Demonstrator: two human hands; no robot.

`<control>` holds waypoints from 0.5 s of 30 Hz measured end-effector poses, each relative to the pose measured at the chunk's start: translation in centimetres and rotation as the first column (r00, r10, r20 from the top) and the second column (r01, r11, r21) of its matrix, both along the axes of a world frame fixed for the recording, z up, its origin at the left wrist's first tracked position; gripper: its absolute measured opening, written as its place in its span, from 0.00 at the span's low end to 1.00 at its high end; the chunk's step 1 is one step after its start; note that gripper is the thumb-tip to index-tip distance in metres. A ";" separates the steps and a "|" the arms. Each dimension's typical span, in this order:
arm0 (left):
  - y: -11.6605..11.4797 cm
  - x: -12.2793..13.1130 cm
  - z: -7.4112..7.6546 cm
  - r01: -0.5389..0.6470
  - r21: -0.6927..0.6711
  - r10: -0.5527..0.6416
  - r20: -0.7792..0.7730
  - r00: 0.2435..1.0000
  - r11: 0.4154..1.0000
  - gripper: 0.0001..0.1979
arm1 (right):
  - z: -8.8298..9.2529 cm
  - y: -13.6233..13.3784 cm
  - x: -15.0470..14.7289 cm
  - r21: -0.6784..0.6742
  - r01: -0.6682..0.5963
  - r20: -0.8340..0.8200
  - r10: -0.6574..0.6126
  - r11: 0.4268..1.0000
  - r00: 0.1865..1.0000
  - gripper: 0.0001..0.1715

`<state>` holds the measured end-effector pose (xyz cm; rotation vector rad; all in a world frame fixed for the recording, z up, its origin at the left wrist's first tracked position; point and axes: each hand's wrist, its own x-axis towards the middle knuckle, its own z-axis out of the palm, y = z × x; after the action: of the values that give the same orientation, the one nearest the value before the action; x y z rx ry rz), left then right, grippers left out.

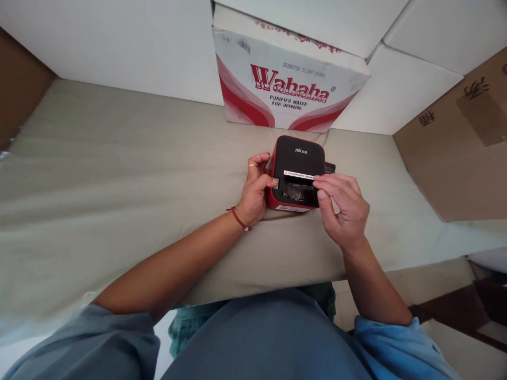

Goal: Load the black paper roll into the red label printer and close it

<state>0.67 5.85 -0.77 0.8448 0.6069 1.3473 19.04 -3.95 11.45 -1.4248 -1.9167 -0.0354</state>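
A small black and red label printer (299, 163) stands on the cloth-covered surface in front of me. Across its lid runs a white sticker strip (299, 174), with a dark slot and a clear window below. My left hand (255, 192) is closed around the printer's left side, its thumb on a grey tab (276, 183). At the right front edge, the bent fingers of my right hand (344, 208) grip the printer. Its index fingertip touches the right end of the sticker strip, while its thumb lies lower, against the side.
A white and red water carton (293, 79) stands behind the printer, among large white boxes (138, 47). Brown cardboard boxes (455, 142) close off the right side and the far left. Pale green cloth (119, 158) covers the surface, whose front edge is near my body.
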 end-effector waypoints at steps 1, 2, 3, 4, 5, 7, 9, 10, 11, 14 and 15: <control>0.1 0.0 0.0 0.002 -0.002 -0.002 0.003 1.000 1.000 0.28 | -0.1 0.0 0.0 0.007 -0.021 0.016 0.021 1.000 1.000 0.18; 0.2 0.0 0.1 0.003 -0.005 -0.003 0.009 1.000 1.000 0.28 | -0.2 0.0 -0.1 0.014 -0.044 0.034 0.043 0.999 0.998 0.18; 0.3 0.0 0.1 0.001 -0.009 -0.001 0.014 1.000 1.000 0.28 | -0.4 0.0 -0.1 0.013 -0.067 0.052 0.066 0.998 0.996 0.17; 0.3 0.0 0.1 -0.004 -0.013 0.004 0.018 1.000 1.000 0.28 | -0.6 0.0 -0.2 0.004 -0.085 0.070 0.085 0.996 0.994 0.17; 0.3 0.0 0.1 -0.010 -0.015 0.010 0.020 1.000 1.000 0.28 | -0.7 -0.1 -0.2 -0.010 -0.099 0.087 0.099 0.995 0.991 0.17; 0.3 0.0 -0.1 -0.015 -0.012 0.016 0.010 1.000 1.000 0.27 | -1.0 -0.3 -0.4 -0.039 -0.112 0.106 0.115 0.993 0.988 0.17; 0.1 0.1 -0.4 -0.007 0.003 0.007 -0.009 1.000 1.000 0.26 | -0.9 -0.4 -0.4 -0.044 -0.120 0.102 0.124 0.992 0.987 0.16; 0.0 0.1 -0.6 -0.002 0.013 0.002 -0.019 1.000 1.000 0.26 | -0.7 -0.4 -0.4 -0.043 -0.116 0.093 0.119 0.992 0.988 0.17; -0.1 0.2 -0.8 0.002 0.025 -0.001 -0.028 1.000 1.000 0.26 | -0.4 -0.2 -0.4 -0.048 -0.103 0.084 0.107 0.994 0.991 0.17; -0.2 0.3 -1.2 -0.008 0.058 0.009 -0.028 1.000 0.998 0.29 | 1.1 1.5 -0.2 -0.138 -0.017 0.092 0.030 0.990 0.995 0.21; -0.2 0.3 -1.2 -0.013 0.064 0.014 -0.020 1.000 0.998 0.30 | 1.7 2.4 -0.2 -0.193 0.016 0.129 0.009 0.981 0.992 0.21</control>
<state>0.93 5.63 -1.97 0.9083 0.5887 1.3782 18.86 -1.53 13.18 -1.5874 -2.0701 0.0603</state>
